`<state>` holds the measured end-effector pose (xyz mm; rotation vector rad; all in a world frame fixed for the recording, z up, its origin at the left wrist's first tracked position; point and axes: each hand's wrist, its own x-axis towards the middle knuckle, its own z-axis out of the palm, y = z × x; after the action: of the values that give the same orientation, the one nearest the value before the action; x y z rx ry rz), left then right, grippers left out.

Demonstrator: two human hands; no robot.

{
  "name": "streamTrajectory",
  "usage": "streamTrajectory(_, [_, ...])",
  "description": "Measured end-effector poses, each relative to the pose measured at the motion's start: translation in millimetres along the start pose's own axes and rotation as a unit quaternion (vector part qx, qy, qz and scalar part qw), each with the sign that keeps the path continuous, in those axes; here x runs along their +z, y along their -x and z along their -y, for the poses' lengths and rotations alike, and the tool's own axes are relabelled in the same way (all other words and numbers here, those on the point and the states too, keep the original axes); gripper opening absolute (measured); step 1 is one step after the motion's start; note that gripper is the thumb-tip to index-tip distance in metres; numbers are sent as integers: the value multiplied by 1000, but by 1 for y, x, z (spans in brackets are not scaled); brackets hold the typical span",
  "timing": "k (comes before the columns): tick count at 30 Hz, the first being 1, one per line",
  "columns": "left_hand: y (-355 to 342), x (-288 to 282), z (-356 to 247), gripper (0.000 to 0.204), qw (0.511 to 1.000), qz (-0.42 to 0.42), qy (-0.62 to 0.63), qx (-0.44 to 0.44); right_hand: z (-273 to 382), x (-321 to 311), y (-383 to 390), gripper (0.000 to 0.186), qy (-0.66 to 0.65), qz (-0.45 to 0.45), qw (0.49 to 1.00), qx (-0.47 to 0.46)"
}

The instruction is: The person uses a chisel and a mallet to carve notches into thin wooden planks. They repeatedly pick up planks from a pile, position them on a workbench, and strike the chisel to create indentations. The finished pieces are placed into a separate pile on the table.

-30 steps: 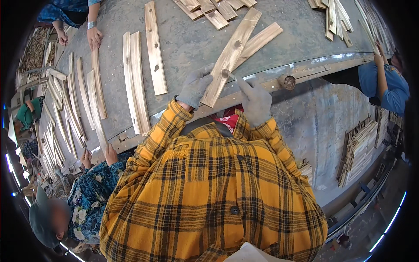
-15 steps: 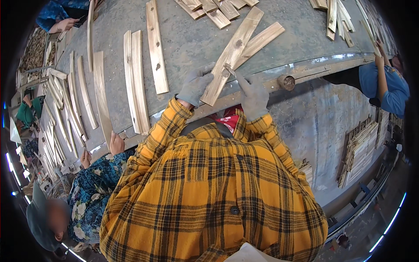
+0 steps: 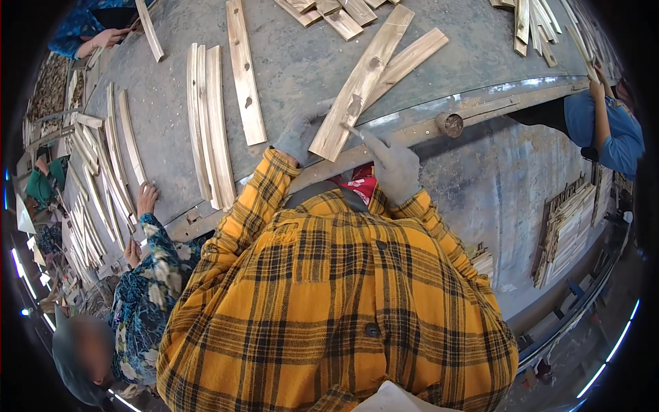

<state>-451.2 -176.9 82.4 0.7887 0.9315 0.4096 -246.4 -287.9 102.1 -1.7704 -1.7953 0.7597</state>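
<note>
Under my hands lies a wooden slat point(image 3: 374, 67) with dark knots, slanting across the table's near edge and partly over another slat point(image 3: 414, 60). My left hand point(image 3: 299, 136), in a grey glove, grips its near left edge; some fingers are hidden. In its grey glove, my right hand point(image 3: 399, 170) is closed around a slim tool point(image 3: 371, 141), index finger stretched along it. The tool's thin tip touches the slat's face below the nearer knot. Its exact kind is too small to tell.
A knotted slat point(image 3: 245, 75) and several side-by-side slats point(image 3: 218, 130) lie to the left. More slats point(image 3: 342, 25) are piled at the far side. A co-worker's hand point(image 3: 146, 198) rests by a slat at left; another person point(image 3: 596, 130) works at right. A round wooden peg point(image 3: 449, 124) projects from the table edge.
My right hand has drawn the tool's tip from the nearer knot toward me along the slat. The co-worker at left has laid a slat beside the pair and reached toward another.
</note>
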Motion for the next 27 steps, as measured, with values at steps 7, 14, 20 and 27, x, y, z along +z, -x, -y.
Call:
streamTrajectory(7, [-11,8,27,48,971,21,237,22,-1,1,2,39,-37,-52,998,10])
streamTrajectory(14, [-28,2,37,54,887,63,449,-91,12,-3,14,43,52,-40,998,-24])
streamTrajectory(20, [-30,7,22,52,909,46,407,-80,9,-4,2,41,40,-71,996,-32])
streamTrajectory(27, [-36,-1,22,49,886,59,447,-103,10,-11,7,44,17,-71,997,-39])
